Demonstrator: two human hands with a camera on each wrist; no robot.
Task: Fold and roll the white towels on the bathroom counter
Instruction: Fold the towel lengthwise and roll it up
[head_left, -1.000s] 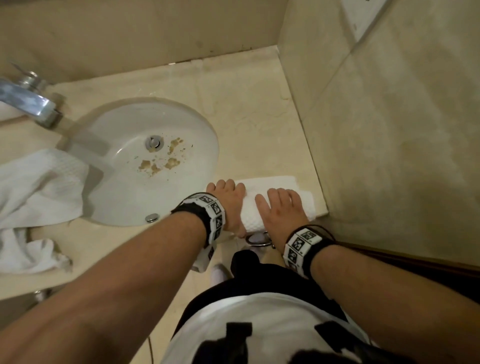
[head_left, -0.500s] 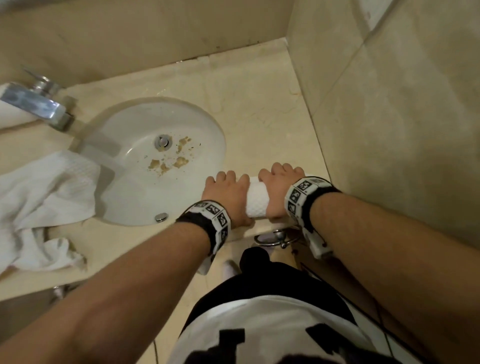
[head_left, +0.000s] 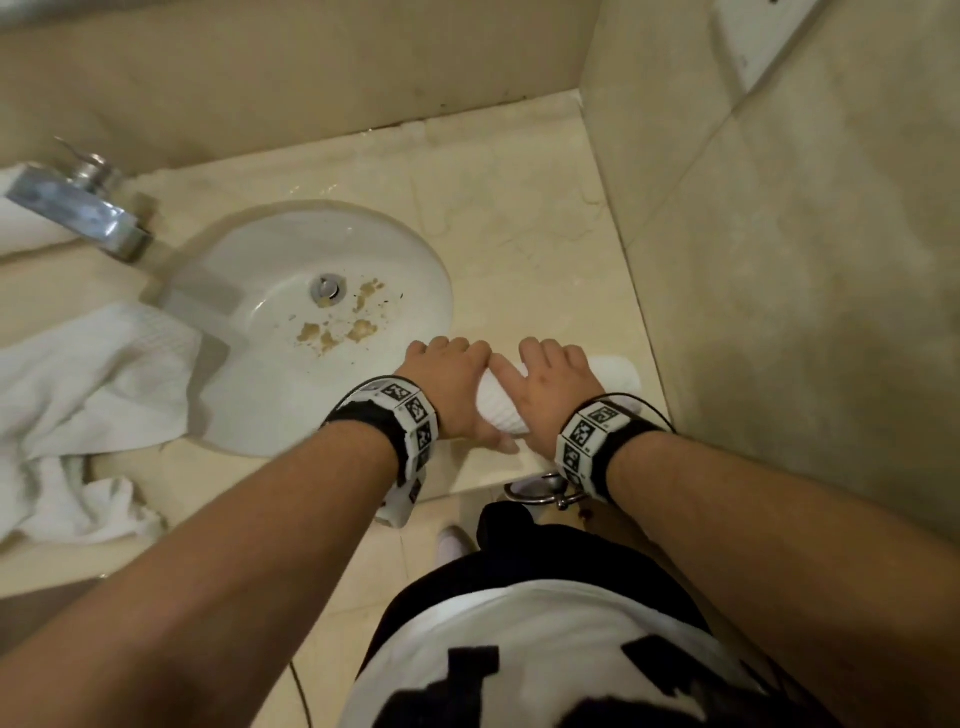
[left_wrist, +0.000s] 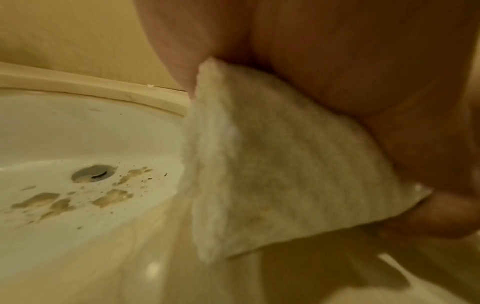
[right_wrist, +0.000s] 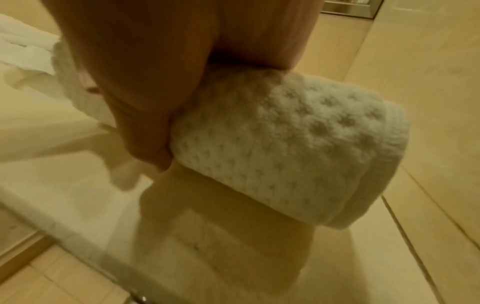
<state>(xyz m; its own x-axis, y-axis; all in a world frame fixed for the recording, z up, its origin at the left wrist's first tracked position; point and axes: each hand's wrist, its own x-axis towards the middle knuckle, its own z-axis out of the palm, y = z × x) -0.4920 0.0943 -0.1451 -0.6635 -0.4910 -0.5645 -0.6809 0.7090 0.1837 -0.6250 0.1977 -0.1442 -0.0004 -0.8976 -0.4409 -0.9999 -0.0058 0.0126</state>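
A white waffle-weave towel (head_left: 501, 410), rolled into a short cylinder, lies slanted near the counter's front right corner. My left hand (head_left: 449, 387) grips its left end, palm over the roll (left_wrist: 272, 164) and thumb tucked beneath. Over the middle of the roll my right hand (head_left: 553, 387) curls, thumb pressed against its near side (right_wrist: 285, 154). The right end (head_left: 618, 374) sticks out past my fingers. A second white towel (head_left: 88, 405) lies crumpled left of the sink.
The white sink (head_left: 249, 415) with brown stains sits just left of my hands, the chrome faucet (head_left: 83, 208) behind it. More white towel (head_left: 21, 218) lies behind the faucet. A tiled wall (head_left: 779, 312) bounds the counter (head_left: 519, 234) on the right. A chrome ring (head_left: 540, 491) hangs below the front edge.
My hands went from lying on top of the partly rolled towel to wrapping round the finished roll. The roll now lies slanted, its right end farther from the front edge.
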